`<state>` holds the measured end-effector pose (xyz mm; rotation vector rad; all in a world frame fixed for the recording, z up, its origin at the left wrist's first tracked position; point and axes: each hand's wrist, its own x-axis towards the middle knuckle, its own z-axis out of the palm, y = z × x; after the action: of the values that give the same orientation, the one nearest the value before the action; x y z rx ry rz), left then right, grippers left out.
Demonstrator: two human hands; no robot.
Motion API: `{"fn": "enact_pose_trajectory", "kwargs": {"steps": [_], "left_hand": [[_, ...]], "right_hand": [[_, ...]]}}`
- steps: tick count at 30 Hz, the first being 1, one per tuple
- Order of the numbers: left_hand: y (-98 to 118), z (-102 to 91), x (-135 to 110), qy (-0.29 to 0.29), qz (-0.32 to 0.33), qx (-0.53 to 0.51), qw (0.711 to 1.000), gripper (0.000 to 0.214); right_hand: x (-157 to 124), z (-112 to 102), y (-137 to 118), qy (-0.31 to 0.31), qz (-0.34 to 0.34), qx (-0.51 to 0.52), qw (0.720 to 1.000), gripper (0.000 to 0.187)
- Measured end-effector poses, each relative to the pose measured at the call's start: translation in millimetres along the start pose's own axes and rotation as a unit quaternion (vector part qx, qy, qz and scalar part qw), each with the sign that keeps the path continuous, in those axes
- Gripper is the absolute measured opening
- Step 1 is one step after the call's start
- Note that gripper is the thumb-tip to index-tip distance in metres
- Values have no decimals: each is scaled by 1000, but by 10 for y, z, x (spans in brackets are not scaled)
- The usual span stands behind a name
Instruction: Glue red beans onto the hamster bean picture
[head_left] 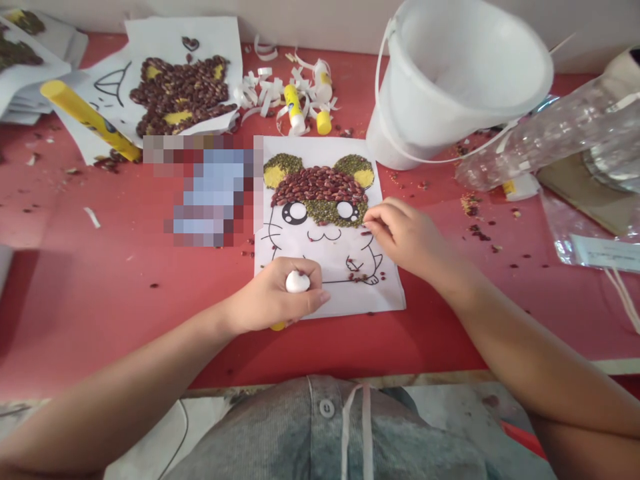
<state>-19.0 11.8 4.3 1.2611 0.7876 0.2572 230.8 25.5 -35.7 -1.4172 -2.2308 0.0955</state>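
The table (90, 287) is red; the hamster picture (330, 250) has dark red beans (319, 187) and green beans (283, 163); the bucket (450, 80) is white; the glue stick (294, 110) is yellow and white.

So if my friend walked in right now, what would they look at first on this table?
They would probably spot the hamster picture first, in the middle of the red table, with its cap and ears made of beans. Next comes the big white bucket, at the back on the right. Then come the left hand, gripping a glue stick at the paper's bottom edge, and the right hand, by the hamster's face.
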Motion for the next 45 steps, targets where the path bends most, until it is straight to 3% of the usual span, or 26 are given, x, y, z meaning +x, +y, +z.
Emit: {"fn": "enact_pose_trajectory", "kwargs": {"steps": [5, 16, 20, 27, 33, 39, 45], "left_hand": [[-1, -2, -2, 0, -8, 2, 1000, 28], [22, -1, 2, 8, -8, 3, 1000, 27], [20, 6, 7, 8, -6, -1, 1000, 27], [21, -1, 23, 3, 2, -5, 1000, 27], [15, -10, 4, 6, 5, 7, 1000, 27], [20, -4, 11, 11, 0, -9, 1000, 26], [9, 2, 27, 11, -3, -50, 999, 27]], "right_hand": [[34, 31, -34, -33, -4, -30, 999, 13], [231, -169, -104, -143, 165, 118, 969, 11], [278, -220, -81, -156, 205, 141, 956, 9], [294, -181, -89, -183, 215, 137, 950, 10], [301, -157, -127, -167, 211, 111, 957, 11], [279, -158, -93, -172, 230, 161, 944, 7], [258, -136, -75, -142, 213, 160, 953, 9]]}}
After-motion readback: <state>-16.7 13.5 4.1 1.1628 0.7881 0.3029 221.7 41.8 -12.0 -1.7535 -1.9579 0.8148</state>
